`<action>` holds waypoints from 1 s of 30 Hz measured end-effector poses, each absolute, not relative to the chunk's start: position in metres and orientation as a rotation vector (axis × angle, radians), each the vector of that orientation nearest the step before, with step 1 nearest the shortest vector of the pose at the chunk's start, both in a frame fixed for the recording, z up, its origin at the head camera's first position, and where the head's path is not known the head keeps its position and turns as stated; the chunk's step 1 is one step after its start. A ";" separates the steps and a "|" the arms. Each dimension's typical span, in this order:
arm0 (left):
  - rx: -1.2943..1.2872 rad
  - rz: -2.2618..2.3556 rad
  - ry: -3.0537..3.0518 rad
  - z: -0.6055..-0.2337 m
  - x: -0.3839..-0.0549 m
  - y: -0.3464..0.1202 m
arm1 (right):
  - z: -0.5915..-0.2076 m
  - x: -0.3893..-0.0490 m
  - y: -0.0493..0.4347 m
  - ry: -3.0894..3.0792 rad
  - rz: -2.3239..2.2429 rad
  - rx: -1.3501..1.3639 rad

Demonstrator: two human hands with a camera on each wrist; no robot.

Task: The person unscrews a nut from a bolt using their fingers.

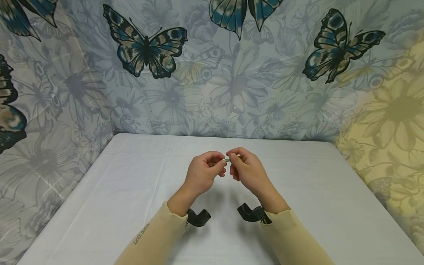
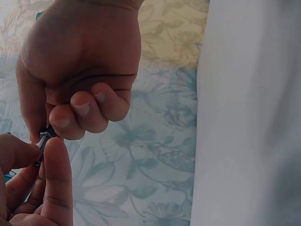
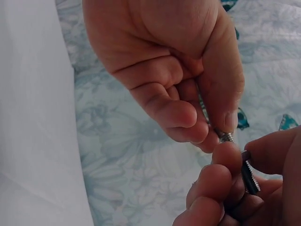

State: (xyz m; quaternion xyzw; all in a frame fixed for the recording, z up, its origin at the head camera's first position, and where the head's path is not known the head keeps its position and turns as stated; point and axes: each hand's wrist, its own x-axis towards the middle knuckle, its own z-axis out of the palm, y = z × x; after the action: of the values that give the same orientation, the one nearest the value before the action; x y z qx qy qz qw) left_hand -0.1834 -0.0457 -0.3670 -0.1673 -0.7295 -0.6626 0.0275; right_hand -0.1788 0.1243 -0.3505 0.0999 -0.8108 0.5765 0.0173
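Note:
Both hands meet over the far middle of the table [image 1: 159,176]. The left hand [image 1: 202,173] pinches a small silver bolt [image 1: 226,160] between thumb and fingers. Its threads and a hex-shaped end [image 2: 45,135] show in the left wrist view. The right hand [image 1: 246,169] faces it, thumb and index finger at the other end. In the right wrist view, the right hand's fingers hold a dark metal piece with a threaded edge [image 3: 251,178], beside the bolt's threaded tip [image 3: 226,137]. Fingertips cover much of both, so whether they join cannot be told.
Black curved mounts [image 1: 200,218] sit at both wrists, below the beige sleeves [image 1: 154,235]. Butterfly-printed cloth [image 1: 232,92] hangs behind the table and along both its sides.

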 end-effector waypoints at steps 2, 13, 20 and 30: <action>-0.519 -2.045 -2.253 -0.367 -0.184 -0.046 | -0.350 -0.179 0.124 -2.506 1.802 0.318; -0.527 -2.045 -2.239 -0.368 -0.185 -0.046 | -0.349 -0.178 0.123 -2.482 1.808 0.334; -0.533 -2.036 -2.236 -0.369 -0.185 -0.046 | -0.350 -0.180 0.123 -2.467 1.804 0.312; -0.538 -2.058 -2.230 -0.370 -0.186 -0.044 | -0.352 -0.180 0.123 -2.500 1.809 0.284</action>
State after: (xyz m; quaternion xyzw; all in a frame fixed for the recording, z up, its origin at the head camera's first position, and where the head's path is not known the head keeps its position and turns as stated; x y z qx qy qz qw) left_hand -0.1855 -0.0444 -0.3705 -0.1745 -0.7232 -0.6676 0.0300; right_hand -0.1798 0.1230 -0.3518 0.0918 -0.8065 0.5836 0.0216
